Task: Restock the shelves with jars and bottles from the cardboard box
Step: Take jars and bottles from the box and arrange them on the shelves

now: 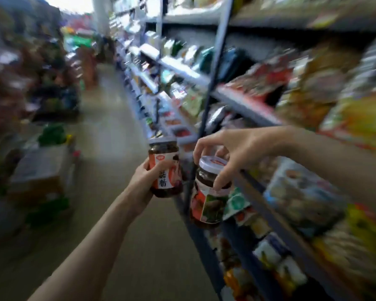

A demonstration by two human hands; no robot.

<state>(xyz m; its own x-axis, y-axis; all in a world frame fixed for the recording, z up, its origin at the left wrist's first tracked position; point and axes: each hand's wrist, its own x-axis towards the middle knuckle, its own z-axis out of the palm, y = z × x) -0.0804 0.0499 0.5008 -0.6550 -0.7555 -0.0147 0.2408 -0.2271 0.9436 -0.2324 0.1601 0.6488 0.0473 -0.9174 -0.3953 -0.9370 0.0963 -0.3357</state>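
item one: my left hand [147, 178] wraps from below round a dark-filled jar [165, 168] with a red-and-white label, held upright over the aisle floor [109, 148]; my right hand [237, 152] grips a second jar [210, 191] by its white lid from above, tilted, just beside the first and in front of the shelves [243, 103]. item two: blurred packets fill those shelves on the right. item three: a cardboard box [41, 170] sits on the floor at left, well apart from both jars.
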